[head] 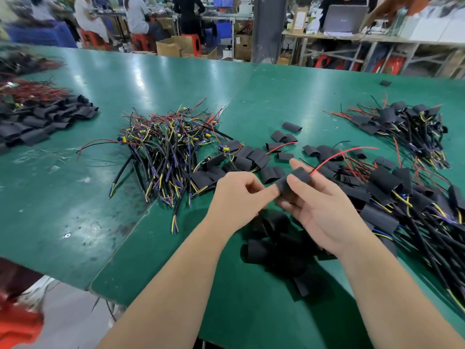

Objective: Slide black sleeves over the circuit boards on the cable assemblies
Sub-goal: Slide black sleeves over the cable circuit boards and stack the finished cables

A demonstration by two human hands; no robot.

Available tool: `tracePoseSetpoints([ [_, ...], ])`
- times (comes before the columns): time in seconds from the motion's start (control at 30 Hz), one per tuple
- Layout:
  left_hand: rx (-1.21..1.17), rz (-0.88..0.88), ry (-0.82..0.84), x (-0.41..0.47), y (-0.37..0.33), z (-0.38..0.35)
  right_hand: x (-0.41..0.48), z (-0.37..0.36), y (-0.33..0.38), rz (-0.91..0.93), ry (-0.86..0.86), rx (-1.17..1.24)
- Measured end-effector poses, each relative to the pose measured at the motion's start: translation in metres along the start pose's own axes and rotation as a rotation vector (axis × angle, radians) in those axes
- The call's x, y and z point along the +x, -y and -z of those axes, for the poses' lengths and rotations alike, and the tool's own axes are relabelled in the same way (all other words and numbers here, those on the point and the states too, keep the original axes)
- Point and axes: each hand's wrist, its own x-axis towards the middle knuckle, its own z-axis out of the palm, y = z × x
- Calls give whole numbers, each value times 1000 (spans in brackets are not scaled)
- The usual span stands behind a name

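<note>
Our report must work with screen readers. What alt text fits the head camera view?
A left hand and right hand pinch a black sleeve with a red wire sticking out, above a green table. Loose sleeves lie beneath; bare cables are piled left, sleeved cables right.

Your left hand [236, 195]: bare, fingers slim. Your right hand [324, 210]: bare likewise, palm broad in wide lens. Left forearm [176, 273], right forearm [392, 298]: bare from wrist to bottom edge of view, slender, smooth.
</note>
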Motion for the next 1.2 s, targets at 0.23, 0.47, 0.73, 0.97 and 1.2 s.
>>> tracePoseSetpoints([
  [0.23,86,-124,-222,6,6,25,-6,26,56,306,-313,88],
  [0.47,774,195,-386,23,38,40,-11,82,74,448,-645,-1049],
  [0.73,869,188,-464,33,41,36,-7,59,53,332,-816,-1432],
  [0.97,475,-76,-698,26,27,41,1,68,44,136,-689,-1574],
  [1.2,415,-196,-510,17,18,36,0,42,27,582,-494,-1347],
])
